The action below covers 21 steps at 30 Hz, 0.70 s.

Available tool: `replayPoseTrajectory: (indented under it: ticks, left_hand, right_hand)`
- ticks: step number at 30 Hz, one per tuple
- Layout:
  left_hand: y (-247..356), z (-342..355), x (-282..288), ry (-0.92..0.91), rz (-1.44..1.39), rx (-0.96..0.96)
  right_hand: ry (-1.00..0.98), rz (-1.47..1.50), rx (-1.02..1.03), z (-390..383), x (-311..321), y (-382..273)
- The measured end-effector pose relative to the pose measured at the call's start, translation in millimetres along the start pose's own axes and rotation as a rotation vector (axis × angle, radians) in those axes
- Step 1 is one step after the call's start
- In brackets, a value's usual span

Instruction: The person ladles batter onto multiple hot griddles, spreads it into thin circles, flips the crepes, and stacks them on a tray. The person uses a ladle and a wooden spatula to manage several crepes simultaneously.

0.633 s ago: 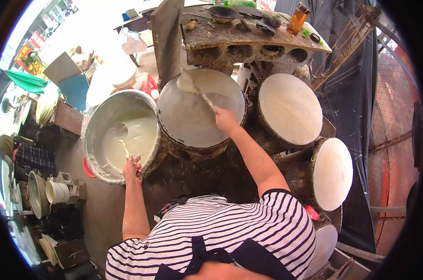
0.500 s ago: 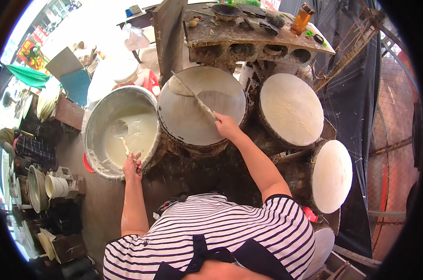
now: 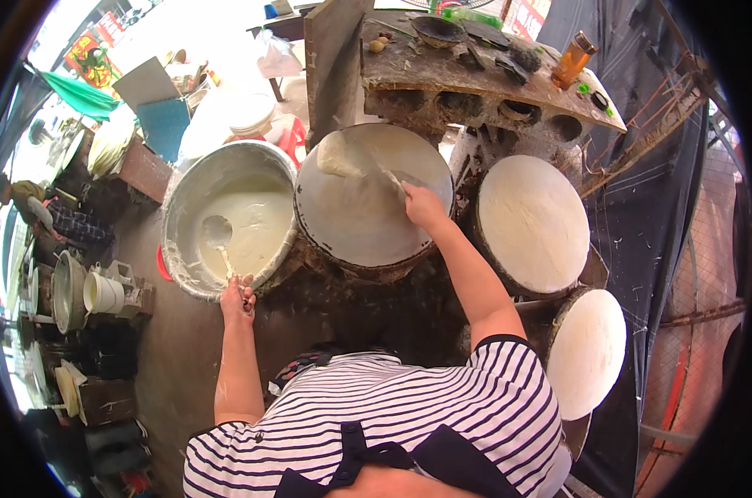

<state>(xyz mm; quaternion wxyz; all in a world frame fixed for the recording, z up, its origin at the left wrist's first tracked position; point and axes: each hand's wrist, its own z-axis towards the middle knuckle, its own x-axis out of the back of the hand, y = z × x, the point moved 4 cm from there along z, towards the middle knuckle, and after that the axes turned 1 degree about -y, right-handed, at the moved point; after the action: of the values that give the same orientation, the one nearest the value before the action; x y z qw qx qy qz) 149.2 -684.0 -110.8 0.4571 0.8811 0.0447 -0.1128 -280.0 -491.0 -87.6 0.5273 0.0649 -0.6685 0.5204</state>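
Note:
My left hand [image 3: 237, 302] is closed round the batter-smeared handle of a ladle [image 3: 217, 231], whose round bowl rests in pale batter [image 3: 264, 220] in a large metal tub [image 3: 173, 249]. Right of the tub is a round griddle [image 3: 355, 228]. A thicker patch of batter [image 3: 339, 156] lies at its far left, with a thin pale film over other parts. My right hand [image 3: 425, 206] grips a thin stick [image 3: 390, 178] above the griddle's right half. The stick's far end is smeared by motion.
Two more round griddles, the nearer [image 3: 590, 355] and the farther [image 3: 533, 224], each bear a pale sheet at right. Behind stands a worn table [image 3: 475, 70] with bowls and an orange bottle [image 3: 574, 61]. An upright board [image 3: 334, 66] rises behind the griddle. A person [image 3: 36, 207] is at far left.
The whole view has shifted, things sitting farther right. My right hand has swung the stick away from the griddle's far left, and the thick batter has drawn into a smaller patch. The ladle stays in the tub.

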Motion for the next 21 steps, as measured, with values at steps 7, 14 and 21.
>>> replayPoseTrajectory:
  ticks: [7, 14, 21]
  left_hand:
    - [3, -16, 26, 0.114, -0.045, 0.007]
    - [-1, -11, 35, 0.105, -0.046, 0.03]
    - [1, -16, 50, 0.161, -0.039, 0.055]
  right_hand:
    - [-0.455, 0.239, -0.084, -36, 13, 16]
    - [-0.29, 0.051, -0.054, 43, 19, 19]
    - [-0.593, 0.323, -0.062, 12, 37, 35]
